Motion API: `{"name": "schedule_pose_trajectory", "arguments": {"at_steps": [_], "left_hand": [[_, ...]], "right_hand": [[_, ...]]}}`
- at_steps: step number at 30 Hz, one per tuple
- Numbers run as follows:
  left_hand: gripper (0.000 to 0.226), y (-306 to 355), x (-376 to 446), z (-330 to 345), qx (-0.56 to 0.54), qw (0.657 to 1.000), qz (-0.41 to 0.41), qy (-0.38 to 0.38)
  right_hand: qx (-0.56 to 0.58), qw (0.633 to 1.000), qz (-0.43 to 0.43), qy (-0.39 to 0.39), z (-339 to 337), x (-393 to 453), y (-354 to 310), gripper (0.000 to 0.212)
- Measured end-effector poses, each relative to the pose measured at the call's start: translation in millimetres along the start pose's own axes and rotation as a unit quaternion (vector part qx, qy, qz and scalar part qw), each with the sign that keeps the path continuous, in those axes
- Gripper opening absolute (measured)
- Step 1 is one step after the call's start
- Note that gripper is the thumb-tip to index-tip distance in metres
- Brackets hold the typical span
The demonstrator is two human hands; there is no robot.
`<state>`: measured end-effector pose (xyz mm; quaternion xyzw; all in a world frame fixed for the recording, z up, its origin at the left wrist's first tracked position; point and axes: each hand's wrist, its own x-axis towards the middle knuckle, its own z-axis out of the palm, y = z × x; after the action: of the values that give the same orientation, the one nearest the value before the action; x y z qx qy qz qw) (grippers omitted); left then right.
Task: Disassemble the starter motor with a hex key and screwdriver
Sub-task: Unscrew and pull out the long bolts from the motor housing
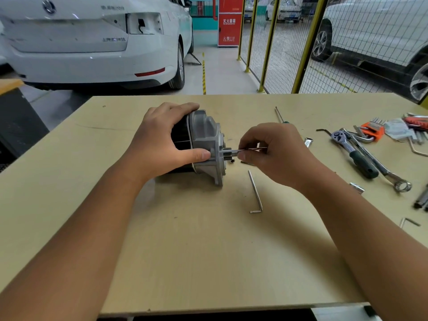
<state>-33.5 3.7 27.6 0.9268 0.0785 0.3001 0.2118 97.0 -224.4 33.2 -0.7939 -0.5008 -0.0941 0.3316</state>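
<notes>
Workshop bench (196, 251) carries a loose hex key (255, 193) nearest; beyond it, the left hand (159, 144) grips the starter motor (203, 144) lying sideways, while the right hand (271, 154), just right of it, pinches a thin hex key (252, 149) at its end face.

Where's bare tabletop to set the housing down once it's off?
Free: the near tabletop between both forearms, below the loose hex key; also the left side beyond the left hand. Crowded: right edge, around the ratchet, wrench, hex key set.
</notes>
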Motion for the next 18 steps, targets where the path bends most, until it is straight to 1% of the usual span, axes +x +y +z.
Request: {"name": "schedule_pose_trajectory", "arguments": {"at_steps": [3,5,7,9,13,18], "left_hand": [[0.101,-0.9,0.3,0.0,-0.001,1.000,-0.001,0.000],[0.101,-1.2,0.4,-0.1,-0.001,1.000,-0.002,0.000],[0.102,-1.0,0.3,-0.1,-0.001,1.000,-0.001,0.000],[0.101,-0.9,0.3,0.1,0.001,1.000,0.000,0.000],[0.101,-0.6,0.1,-0.6,0.000,1.000,-0.001,-0.001],[0.099,-0.4,0.4,-0.3,0.003,1.000,0.003,-0.001]], "right_hand": [[-0.007,1.000,-0.006,0.000,0.1,0.9,-2.5,0.004],[-0.021,1.000,-0.010,-0.013,0.9,1.4,-1.6,0.014],[-0.034,0.999,-0.010,-0.028,0.5,2.6,-1.1,0.017],[-0.048,0.998,-0.016,-0.034,0.0,3.1,-1.3,0.016],[-0.067,0.997,-0.028,-0.019,0.3,2.6,-2.2,0.013],[-0.081,0.997,-0.014,-0.014,-2.1,2.2,-4.1,0.013]]}}
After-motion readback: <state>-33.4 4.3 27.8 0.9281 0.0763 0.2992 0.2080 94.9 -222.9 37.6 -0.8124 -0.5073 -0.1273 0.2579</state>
